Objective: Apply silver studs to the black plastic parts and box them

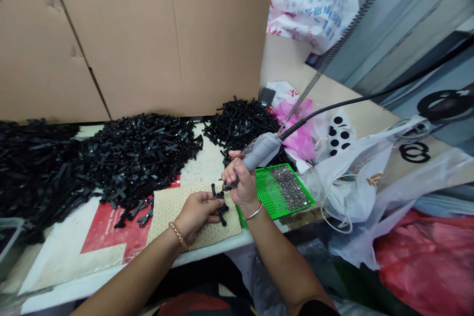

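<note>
My left hand (200, 212) pinches a small black plastic part (222, 215) with several arms, just above a tan dimpled mat (166, 212). Wrapped around a grey electric screwdriver (261, 150), my right hand (240, 180) tilts it so that its tip points down and left. That tip meets or nearly meets the black part; whether a screw sits there is too small to tell. A coiled spring (333, 54) and a black cable (344, 103) run from the tool's rear end up to the right. Beside my right wrist lies a green perforated tray (264, 192) holding small metal screws (291, 185).
Heaps of black plastic parts (140, 153) cover the left and back of the table. A large cardboard box (177, 34) stands behind them. Plastic bags (351, 177) crowd the right side, and a red bag (425, 261) lies lower right. A clear container (11, 242) sits far left.
</note>
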`<state>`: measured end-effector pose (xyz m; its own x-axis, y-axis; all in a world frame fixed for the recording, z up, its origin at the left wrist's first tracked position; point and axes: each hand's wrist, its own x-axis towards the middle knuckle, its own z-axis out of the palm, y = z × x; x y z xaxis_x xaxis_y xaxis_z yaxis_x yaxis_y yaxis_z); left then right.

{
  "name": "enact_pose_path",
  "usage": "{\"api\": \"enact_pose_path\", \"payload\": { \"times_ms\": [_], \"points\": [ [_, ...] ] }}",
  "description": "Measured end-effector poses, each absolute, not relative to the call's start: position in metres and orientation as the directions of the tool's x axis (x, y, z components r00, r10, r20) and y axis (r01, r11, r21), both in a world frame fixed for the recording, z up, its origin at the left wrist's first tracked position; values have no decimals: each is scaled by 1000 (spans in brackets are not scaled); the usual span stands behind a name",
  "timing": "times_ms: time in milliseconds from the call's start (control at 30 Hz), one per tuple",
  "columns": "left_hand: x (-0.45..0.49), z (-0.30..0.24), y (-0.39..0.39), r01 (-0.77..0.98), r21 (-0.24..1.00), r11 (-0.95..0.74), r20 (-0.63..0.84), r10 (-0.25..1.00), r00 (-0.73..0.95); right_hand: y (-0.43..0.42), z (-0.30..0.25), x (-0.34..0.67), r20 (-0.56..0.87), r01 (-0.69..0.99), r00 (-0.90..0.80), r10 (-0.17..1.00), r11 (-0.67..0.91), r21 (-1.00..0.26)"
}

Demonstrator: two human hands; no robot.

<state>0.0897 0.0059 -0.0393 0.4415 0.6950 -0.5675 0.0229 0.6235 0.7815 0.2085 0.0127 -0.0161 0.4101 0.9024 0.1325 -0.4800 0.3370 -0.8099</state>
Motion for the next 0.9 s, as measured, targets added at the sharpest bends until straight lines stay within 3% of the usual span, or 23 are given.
{"api": "enact_pose_path", "payload": {
  "times_ms": [733, 900],
  "points": [
    [90, -45, 7, 18, 778, 628, -571, 695, 437, 11, -18, 203, 182, -441, 395, 900, 360, -822],
    [91, -46, 6, 5, 774, 633, -578, 703, 414, 12, -19, 203, 159, -421, 334, 929, 298, -856]
  ]
}}
